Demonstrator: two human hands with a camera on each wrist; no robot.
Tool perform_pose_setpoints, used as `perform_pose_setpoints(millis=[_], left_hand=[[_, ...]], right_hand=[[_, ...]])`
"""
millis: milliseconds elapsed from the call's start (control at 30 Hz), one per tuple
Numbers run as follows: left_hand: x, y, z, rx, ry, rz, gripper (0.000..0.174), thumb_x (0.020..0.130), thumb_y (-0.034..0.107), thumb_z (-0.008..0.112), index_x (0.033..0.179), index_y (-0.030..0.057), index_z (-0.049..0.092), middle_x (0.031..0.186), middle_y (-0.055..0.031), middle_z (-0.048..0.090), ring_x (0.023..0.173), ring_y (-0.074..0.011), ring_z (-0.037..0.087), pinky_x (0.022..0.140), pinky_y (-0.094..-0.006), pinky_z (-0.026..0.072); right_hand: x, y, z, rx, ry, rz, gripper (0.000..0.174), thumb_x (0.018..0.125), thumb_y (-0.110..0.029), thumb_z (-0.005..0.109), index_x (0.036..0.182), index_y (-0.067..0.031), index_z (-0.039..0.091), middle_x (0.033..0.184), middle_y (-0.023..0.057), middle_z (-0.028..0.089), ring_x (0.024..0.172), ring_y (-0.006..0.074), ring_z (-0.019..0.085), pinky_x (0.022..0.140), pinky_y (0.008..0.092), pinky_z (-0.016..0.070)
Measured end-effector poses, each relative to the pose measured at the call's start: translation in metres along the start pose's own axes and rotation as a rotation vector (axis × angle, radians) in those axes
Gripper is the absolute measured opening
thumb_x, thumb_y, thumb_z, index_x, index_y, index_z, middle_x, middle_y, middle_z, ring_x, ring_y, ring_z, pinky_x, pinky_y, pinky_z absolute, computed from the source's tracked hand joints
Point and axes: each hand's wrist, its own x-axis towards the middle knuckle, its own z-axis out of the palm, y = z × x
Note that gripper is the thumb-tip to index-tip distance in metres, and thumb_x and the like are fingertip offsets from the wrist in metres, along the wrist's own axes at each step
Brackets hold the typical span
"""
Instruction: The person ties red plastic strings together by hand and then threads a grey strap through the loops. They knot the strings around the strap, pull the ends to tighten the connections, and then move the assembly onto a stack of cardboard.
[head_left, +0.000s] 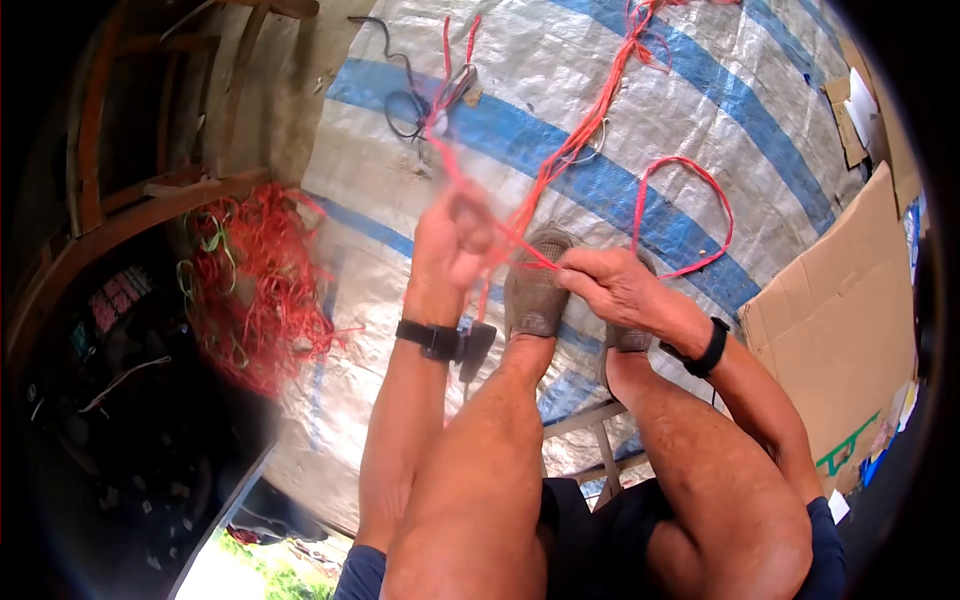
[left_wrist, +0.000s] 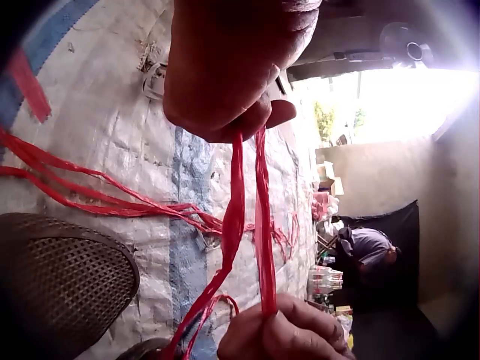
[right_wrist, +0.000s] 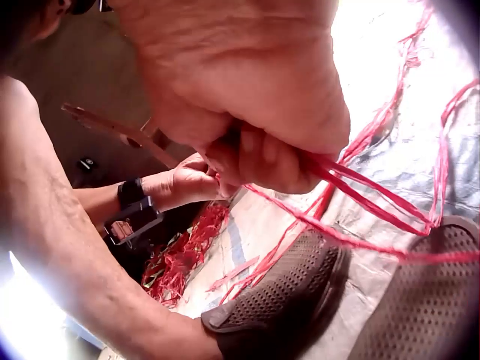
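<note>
1. While the left hand (head_left: 455, 240) blurs in the head view, the left wrist view shows its curled fingers pinching red string (left_wrist: 235, 199), just left of the left shoe (head_left: 538, 295).
2. The right hand (head_left: 625, 285) pinches the same string between thumb and curled fingers, just right of the left shoe and partly covering the right shoe (right_wrist: 420, 300).
3. Two lengths of the string run between the hands, passing above the left shoe's toe; a loop of it curves out to the right, beyond the left shoe.
4. A striped sheet (head_left: 370, 150), white and blue, spreads under the left shoe.
5. Beyond the left shoe, a bundle of red strands (head_left: 595, 115) stretches away over the sheet.
6. A tangled red pile (head_left: 260, 290) with some green strands lies left of the left shoe, well apart.
7. Some dark cord (head_left: 400, 105) curls beyond and left of the left shoe.
8. Cardboard (head_left: 840, 310) stands well right of the left shoe.
9. Far left of the left shoe is a wooden frame (head_left: 130, 222).
</note>
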Motion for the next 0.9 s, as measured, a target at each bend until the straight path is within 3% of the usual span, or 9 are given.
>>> perform_pose_setpoints(millis=[67,200,267,300,333,367,600,867,900], left_hand=[[0.011,0.009,-0.004,-0.108,0.018,0.037,0.02,0.107,0.022,0.045,0.105,0.0069,0.059,0.084,-0.0027,0.062,0.044,-0.0063,0.026,0.04,-0.023,0.0217],[0.02,0.019,-0.004,-0.109,-0.017,0.066,0.021,0.107,0.021,0.045,0.104,0.007,0.059,0.083,-0.0011,0.061,0.044,-0.0069,0.024,0.04,-0.0239,0.0215],[0.021,0.018,-0.008,-0.122,-0.063,0.055,0.021,0.107,0.021,0.045,0.103,0.0068,0.06,0.083,-0.0007,0.061,0.044,-0.0068,0.024,0.04,-0.0242,0.0214],[0.021,0.017,-0.011,-0.043,-0.063,0.071,0.016,0.105,0.024,0.05,0.103,0.0114,0.061,0.082,0.0036,0.061,0.048,-0.006,0.033,0.041,-0.0234,0.0253],[0.021,0.017,-0.014,0.037,-0.062,0.088,0.012,0.103,0.026,0.055,0.102,0.016,0.061,0.08,0.0079,0.061,0.053,-0.0052,0.043,0.042,-0.0226,0.0293],[0.021,0.016,-0.017,0.034,-0.06,0.087,0.012,0.103,0.026,0.055,0.102,0.016,0.061,0.08,0.0079,0.061,0.053,-0.0052,0.043,0.042,-0.0226,0.0293],[0.021,0.017,-0.018,0.025,-0.072,0.091,0.013,0.102,0.026,0.055,0.101,0.0158,0.063,0.079,0.0073,0.062,0.048,-0.0063,0.039,0.042,-0.0229,0.0279],[0.021,0.015,-0.021,-0.026,-0.024,0.055,0.013,0.103,0.024,0.054,0.101,0.016,0.064,0.085,0.0044,0.066,0.047,-0.0075,0.036,0.042,-0.0232,0.0264],[0.02,0.016,-0.02,-0.053,0.009,0.072,0.016,0.104,0.022,0.051,0.103,0.01,0.062,0.092,-0.001,0.068,0.047,-0.0069,0.032,0.041,-0.0233,0.0246]], right_hand=[[-0.019,0.01,-0.008,0.104,-0.003,0.079,0.015,0.097,-0.016,0.06,0.093,-0.0012,0.063,0.072,0.0134,0.057,0.067,0.0251,0.059,0.063,0.0389,0.047],[-0.058,0.04,-0.032,0.221,-0.034,0.23,0.02,0.097,-0.019,0.06,0.091,-0.0011,0.064,0.065,0.0047,0.053,0.06,0.016,0.053,0.056,0.0321,0.042],[-0.076,0.037,-0.051,0.385,-0.093,0.472,0.024,0.096,-0.022,0.06,0.085,-0.002,0.065,0.058,-0.0023,0.046,0.05,0.011,0.042,0.048,0.0269,0.0323],[-0.087,0.044,-0.057,0.385,-0.095,0.474,0.024,0.096,-0.022,0.06,0.085,-0.002,0.065,0.058,-0.0023,0.046,0.05,0.011,0.042,0.048,0.0269,0.0323],[-0.099,0.053,-0.062,0.594,-0.079,0.571,0.025,0.096,-0.023,0.059,0.083,-0.0029,0.064,0.057,-0.0038,0.042,0.048,0.0086,0.036,0.046,0.0258,0.0275],[-0.11,0.061,-0.067,0.805,-0.061,0.666,0.026,0.095,-0.024,0.059,0.08,-0.0039,0.062,0.055,-0.0053,0.038,0.047,0.0062,0.03,0.044,0.0247,0.0227],[-0.168,0.091,-0.099,0.928,0.131,0.678,0.025,0.094,-0.023,0.059,0.076,-0.0065,0.06,0.051,-0.0067,0.032,0.043,0.0056,0.024,0.041,0.0256,0.0183],[-0.192,0.119,-0.121,1.129,0.373,0.477,0.026,0.101,-0.026,0.054,0.083,-0.0073,0.058,0.053,-0.0085,0.03,0.042,0.0046,0.024,0.038,0.0225,0.0197],[-0.191,0.119,-0.127,1.125,0.38,0.478,0.026,0.101,-0.026,0.054,0.083,-0.0073,0.058,0.053,-0.0085,0.03,0.042,0.0046,0.024,0.038,0.0225,0.0197]])
